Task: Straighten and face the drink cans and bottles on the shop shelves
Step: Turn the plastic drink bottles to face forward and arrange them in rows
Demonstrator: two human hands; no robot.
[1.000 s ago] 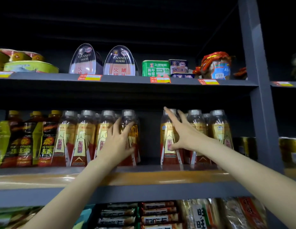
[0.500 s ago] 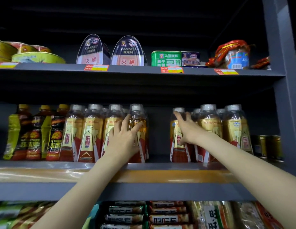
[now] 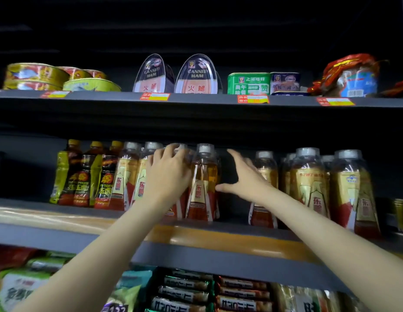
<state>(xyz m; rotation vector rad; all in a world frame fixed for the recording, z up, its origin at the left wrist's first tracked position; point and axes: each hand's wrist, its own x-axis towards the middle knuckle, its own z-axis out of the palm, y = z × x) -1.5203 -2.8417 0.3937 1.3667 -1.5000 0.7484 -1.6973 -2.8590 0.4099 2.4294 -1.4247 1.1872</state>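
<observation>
My left fingers (image 3: 164,154) curl over a bottle's shoulder beside the end bottle (image 3: 203,183); my right fingers (image 3: 235,155), spread and holding nothing, have left the right-hand group (image 3: 308,188) and crossed into the gap, thumb near that end bottle; both hands now bracket it on the middle shelf (image 3: 218,237), so I judge I'm facing it next.
</observation>
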